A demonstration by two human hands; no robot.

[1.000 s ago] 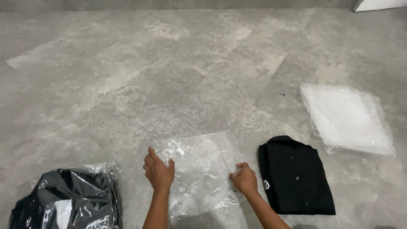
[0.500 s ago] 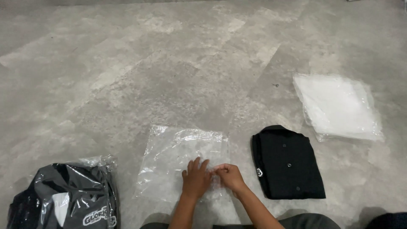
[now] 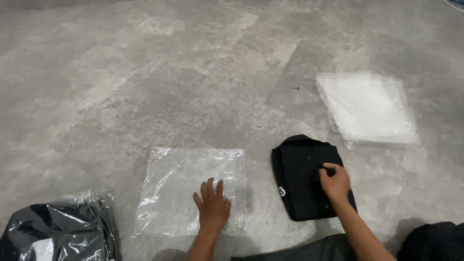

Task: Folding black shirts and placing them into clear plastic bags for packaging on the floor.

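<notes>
the left hand (image 3: 212, 209) lies flat, fingers spread, on an empty clear plastic bag (image 3: 191, 191); the right hand (image 3: 334, 182) rests with curled fingers on the folded black shirt (image 3: 302, 174) just beside it, grip unclear. the shirt is folded but not yet bagged.

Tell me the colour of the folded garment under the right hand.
Black folded garment, seen in the head view.
</notes>
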